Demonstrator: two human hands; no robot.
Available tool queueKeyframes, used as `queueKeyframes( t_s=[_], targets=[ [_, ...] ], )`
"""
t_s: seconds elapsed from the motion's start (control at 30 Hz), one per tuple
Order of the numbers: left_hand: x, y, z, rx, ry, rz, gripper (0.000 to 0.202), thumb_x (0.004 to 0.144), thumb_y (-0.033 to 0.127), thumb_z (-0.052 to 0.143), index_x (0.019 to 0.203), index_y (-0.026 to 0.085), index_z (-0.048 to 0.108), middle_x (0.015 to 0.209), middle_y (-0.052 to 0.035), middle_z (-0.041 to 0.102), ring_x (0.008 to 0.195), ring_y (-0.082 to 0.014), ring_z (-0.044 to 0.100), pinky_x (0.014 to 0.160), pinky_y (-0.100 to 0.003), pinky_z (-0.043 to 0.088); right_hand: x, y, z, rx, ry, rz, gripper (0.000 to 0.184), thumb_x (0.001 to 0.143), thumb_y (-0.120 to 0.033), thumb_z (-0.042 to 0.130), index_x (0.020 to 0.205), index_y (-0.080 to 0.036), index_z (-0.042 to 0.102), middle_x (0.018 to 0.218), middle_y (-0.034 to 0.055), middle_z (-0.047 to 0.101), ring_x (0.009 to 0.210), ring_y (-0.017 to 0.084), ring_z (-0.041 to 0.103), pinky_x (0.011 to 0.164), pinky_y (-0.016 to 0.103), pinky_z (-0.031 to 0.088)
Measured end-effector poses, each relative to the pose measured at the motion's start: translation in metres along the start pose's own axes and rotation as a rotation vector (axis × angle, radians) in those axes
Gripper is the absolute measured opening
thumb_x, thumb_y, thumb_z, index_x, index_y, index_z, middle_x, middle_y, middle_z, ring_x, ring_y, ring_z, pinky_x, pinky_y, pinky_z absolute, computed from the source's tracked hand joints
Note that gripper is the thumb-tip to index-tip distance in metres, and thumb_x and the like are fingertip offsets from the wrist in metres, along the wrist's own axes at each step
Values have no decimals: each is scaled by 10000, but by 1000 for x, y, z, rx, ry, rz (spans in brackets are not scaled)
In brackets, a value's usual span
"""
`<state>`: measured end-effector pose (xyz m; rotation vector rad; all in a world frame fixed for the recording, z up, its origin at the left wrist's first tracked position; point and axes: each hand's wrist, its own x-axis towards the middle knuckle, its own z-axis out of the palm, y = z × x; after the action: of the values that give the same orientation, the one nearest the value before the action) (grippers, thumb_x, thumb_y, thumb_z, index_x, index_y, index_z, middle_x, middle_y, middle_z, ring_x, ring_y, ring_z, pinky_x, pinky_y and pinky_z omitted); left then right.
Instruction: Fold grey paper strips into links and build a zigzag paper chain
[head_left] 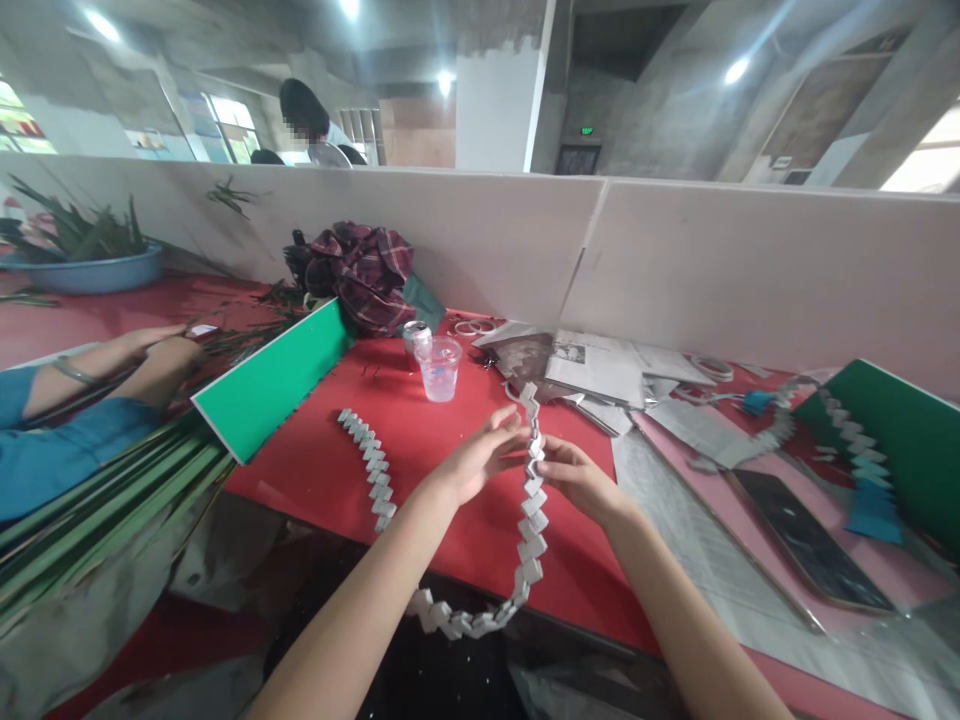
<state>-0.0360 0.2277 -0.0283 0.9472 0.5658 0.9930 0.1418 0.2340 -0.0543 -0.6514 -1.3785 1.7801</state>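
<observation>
A long zigzag chain of folded white paper (532, 548) hangs from between my hands, dips below the table's front edge and comes back up on the left onto the red tabletop (315, 420). My left hand (484, 455) has its fingers closed on the chain's upper part from the left. From the right, my right hand (576, 474) pinches the same part with thumb and fingers. The chain's top end stands up above my fingers. Behind my left forearm, a stretch of the chain is hidden.
A clear plastic cup (439, 372) and a can (416, 340) stand behind my hands. Papers (600, 368), a phone (806, 535) and another folded chain (855, 430) lie at right. Green dividers (277, 375) flank the place. At left are a person's arms (112, 375) and long green leaves (135, 510).
</observation>
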Motion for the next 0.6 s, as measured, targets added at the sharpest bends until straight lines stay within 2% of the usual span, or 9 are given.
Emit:
queueKeyframes(
  t_s=[0.07, 0.13, 0.27, 0.33, 0.47, 0.53, 0.6],
  targets=[
    [-3, 1, 3, 84, -78, -88, 414, 810, 414, 594, 1159, 196, 544, 1083, -93, 605, 981, -188, 580, 855, -341, 454, 0, -3, 1, 42, 91, -43, 256, 726, -243, 697, 973, -199, 643, 858, 12, 642, 739, 122, 581, 707, 242, 452],
    [-6, 2, 7, 171, -167, -170, 446, 799, 416, 605, 1178, 192, 531, 1053, -96, 608, 907, -183, 599, 794, -338, 475, 1, -5, 0, 91, 209, -85, 202, 737, -275, 679, 921, -204, 638, 840, 14, 657, 726, 135, 600, 674, 247, 471],
    [-10, -5, 7, 424, -226, -358, 725, 697, 351, 715, 1328, 250, 371, 1000, -65, 632, 829, -167, 622, 730, -305, 487, 4, -6, -6, 189, 502, -230, 179, 717, -281, 682, 872, -210, 630, 849, 10, 670, 701, 133, 613, 602, 230, 487],
    [-9, -12, 6, 572, -255, -452, 754, 663, 330, 734, 1320, 270, 369, 953, -40, 641, 761, -152, 628, 646, -262, 486, 6, -7, -12, 235, 616, -316, 153, 691, -256, 702, 815, -203, 629, 785, -9, 656, 659, 111, 596, 592, 215, 490],
    [-5, -27, 5, 713, -361, -554, 492, 724, 295, 638, 1182, 215, 475, 781, -12, 633, 613, -135, 621, 513, -217, 457, 7, -11, -22, 323, 727, -442, 147, 652, -236, 728, 707, -195, 598, 679, -46, 605, 582, 73, 551, 567, 189, 484],
    [-3, -30, 3, 785, -335, -523, 365, 747, 294, 592, 1087, 186, 514, 754, -13, 633, 596, -131, 620, 505, -210, 453, 7, -12, -27, 368, 751, -456, 170, 646, -276, 724, 726, -193, 599, 709, -41, 616, 596, 76, 562, 581, 200, 492],
    [-2, -30, 1, 910, -261, -470, 271, 767, 325, 555, 991, 173, 542, 741, -21, 643, 602, -134, 625, 510, -206, 448, 7, -11, -31, 378, 762, -467, 199, 643, -304, 722, 744, -187, 596, 747, -32, 629, 623, 78, 579, 601, 204, 493]
  ],
)
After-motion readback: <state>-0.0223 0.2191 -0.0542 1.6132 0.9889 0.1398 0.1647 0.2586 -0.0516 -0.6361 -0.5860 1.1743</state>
